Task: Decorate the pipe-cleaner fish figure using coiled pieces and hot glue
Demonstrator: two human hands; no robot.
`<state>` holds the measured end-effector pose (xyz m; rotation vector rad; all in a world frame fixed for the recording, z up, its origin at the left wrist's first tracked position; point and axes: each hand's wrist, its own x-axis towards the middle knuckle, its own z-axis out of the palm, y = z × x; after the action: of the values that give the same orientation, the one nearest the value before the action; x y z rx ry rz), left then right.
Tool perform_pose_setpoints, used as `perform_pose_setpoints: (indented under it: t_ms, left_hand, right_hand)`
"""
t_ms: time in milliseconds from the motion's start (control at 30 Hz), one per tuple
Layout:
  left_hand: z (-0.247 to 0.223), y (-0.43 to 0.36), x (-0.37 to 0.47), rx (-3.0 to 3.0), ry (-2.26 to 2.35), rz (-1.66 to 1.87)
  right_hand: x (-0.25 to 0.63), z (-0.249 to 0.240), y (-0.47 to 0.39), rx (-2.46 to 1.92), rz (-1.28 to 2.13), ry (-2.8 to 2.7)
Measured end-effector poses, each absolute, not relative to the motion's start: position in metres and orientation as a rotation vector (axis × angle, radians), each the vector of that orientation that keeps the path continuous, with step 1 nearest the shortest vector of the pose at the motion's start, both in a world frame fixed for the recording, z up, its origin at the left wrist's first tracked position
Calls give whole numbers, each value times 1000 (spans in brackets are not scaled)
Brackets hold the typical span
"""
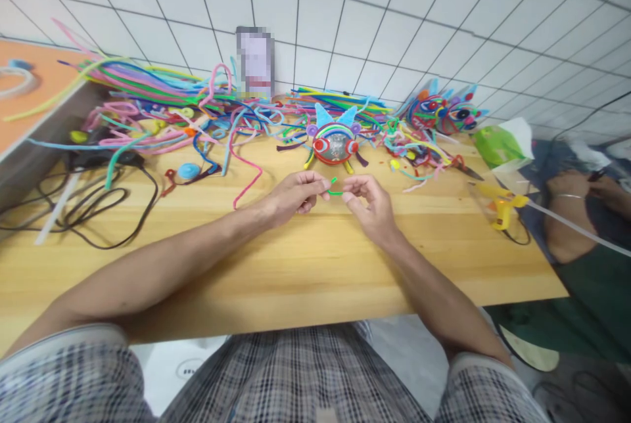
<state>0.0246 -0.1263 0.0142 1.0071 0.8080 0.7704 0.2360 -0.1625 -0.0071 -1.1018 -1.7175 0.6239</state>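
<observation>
Between my two hands is a short, bent green pipe cleaner (336, 193), low over the wooden table. My left hand (302, 194) pinches one end of it between thumb and fingers. The other end is in a pinch of my right hand (369, 205), whose remaining fingers are curled. Just beyond them sits a decorated figure (336, 146) with a grey face, red ring eyes, blue pointed ears and purple discs at its sides. Neither hand touches this figure.
Loose pipe cleaners (162, 91) lie heaped along the wall, near a propped phone (256, 62). Black cable (106, 213) coils at the left. On the right are a yellow glue gun (503, 205), scissors (466, 168), similar figures (444, 111) and another person's arm (569, 219).
</observation>
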Motion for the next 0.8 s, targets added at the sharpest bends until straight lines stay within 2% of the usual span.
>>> perform_pose_setpoints:
  t_ms: [200,433,800]
  left_hand:
    - [6,-128,26,946,745,761]
    - [4,-129,23,951,685,674]
    - [-2,-125,23,1095,681,649]
  right_hand:
    - [235,-14,-159,-1104,570,-1763]
    - [238,-17,-157,-1131,697,-1801]
    - [245,-4,-156,-1123,435,-2010]
